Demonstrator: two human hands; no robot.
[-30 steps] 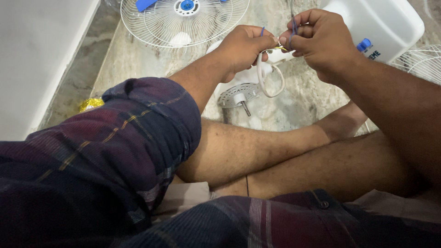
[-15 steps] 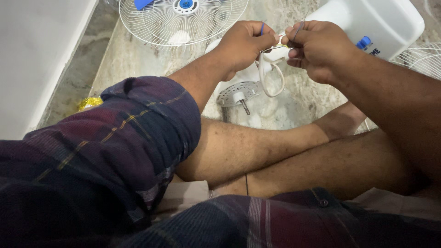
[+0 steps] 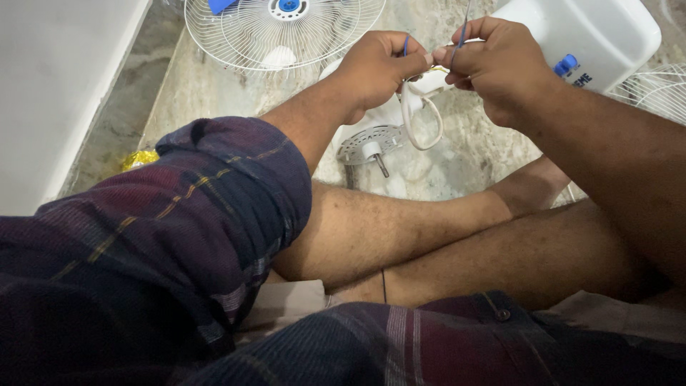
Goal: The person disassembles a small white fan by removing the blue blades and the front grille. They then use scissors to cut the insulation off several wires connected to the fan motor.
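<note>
Marble floor spreads below as the left hand [image 3: 375,68] and right hand [image 3: 496,64] pinch thin blue and yellow wires [image 3: 434,68], best held taut, above a looped white cable [image 3: 421,125].

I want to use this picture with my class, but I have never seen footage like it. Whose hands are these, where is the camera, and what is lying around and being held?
The camera sits on a person's head and looks down, so you see their own arms and crossed bare legs as they sit on a stone floor.

Both hands meet near the top of the picture. The left hand and the right hand pinch thin wires, blue and yellow, between the fingertips. A white cable hangs in a loop below them.

On the floor beneath lies a fan motor with a small shaft sticking out. Beyond it lies a white wire fan guard with a blue centre. A white plastic casing lies at top right, and a yellow wrapper at left.
</note>
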